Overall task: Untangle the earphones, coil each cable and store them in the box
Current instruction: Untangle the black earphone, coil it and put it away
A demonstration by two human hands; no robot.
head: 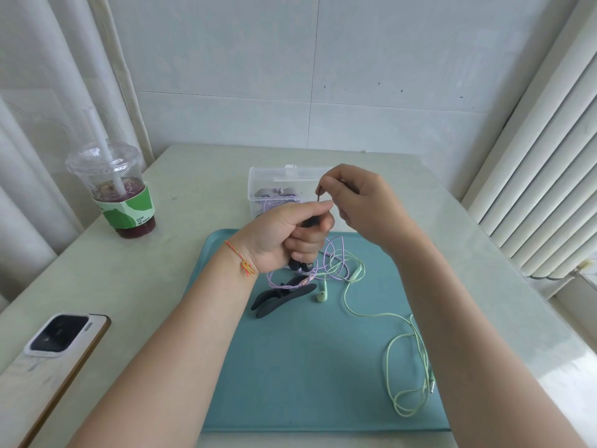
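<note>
My left hand (287,236) grips a coiled bundle of dark earphone cable, and its black earbuds (300,266) hang below the fist. My right hand (358,202) pinches the dark cable's free end (319,194) just above the left hand. On the teal mat (307,367) lie green earphones (400,344), their bud (322,295) near the middle, tangled with a purple cable (336,265). A clear plastic box (274,189) stands behind my hands with a purple coil inside. Dark cable ties (281,295) lie on the mat.
A plastic cup (119,189) with a dark drink and a straw stands at the left on the pale table (193,176). A phone (58,347) lies face down near the front left edge. Tiled wall is behind, a radiator (542,176) at the right.
</note>
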